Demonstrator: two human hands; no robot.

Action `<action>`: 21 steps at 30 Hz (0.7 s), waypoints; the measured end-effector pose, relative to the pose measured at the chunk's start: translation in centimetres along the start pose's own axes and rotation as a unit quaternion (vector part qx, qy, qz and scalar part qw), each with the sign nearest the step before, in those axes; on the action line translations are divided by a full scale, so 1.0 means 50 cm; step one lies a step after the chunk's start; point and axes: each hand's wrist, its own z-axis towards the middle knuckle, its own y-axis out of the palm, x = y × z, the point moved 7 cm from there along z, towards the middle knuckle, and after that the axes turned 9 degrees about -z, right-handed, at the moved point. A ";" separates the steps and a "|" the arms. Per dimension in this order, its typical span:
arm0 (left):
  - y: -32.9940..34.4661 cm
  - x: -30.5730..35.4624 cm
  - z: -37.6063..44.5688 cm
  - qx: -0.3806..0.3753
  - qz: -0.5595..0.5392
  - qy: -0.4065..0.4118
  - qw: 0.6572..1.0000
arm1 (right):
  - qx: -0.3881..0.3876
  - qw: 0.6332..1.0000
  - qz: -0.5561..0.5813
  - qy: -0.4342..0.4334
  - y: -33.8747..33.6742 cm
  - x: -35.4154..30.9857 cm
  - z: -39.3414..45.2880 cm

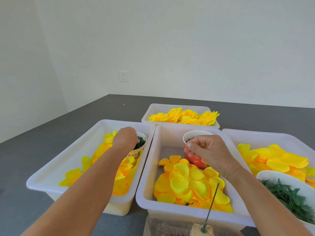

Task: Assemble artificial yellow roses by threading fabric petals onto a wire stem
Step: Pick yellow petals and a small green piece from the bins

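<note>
A thin dark wire stem (212, 203) stands tilted in a tan foam block (196, 229) at the near edge, bare of petals. Loose yellow fabric petals (189, 184) fill the middle white bin (148, 169). My left hand (125, 138) reaches into a printed paper cup (138, 154) of dark green pieces (141, 143) in the left bin (68, 150); its fingertips are hidden among them. My right hand (206, 151) hovers at a red paper cup (196, 160) in the middle bin, fingers curled and thumb against forefinger, nothing visible between them.
Finished yellow roses (184, 115) lie in a far white bin (170, 107). The right bin (255, 133) holds more petals and a white bowl (265, 174) of green leaves (289, 196). All bins sit on a grey table (25, 159) beside white walls.
</note>
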 end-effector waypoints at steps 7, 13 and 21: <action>-0.017 -0.008 -0.016 0.031 -0.277 -0.028 0.960 | 0.003 1.000 -0.006 -0.001 0.000 0.000 -0.002; -0.019 -0.032 -0.031 0.029 -0.441 -0.102 0.891 | 0.000 1.000 -0.002 0.009 0.000 0.004 -0.008; -0.059 0.030 -0.058 -0.035 -0.662 -0.053 0.746 | 0.006 1.000 0.007 0.016 -0.007 0.004 -0.007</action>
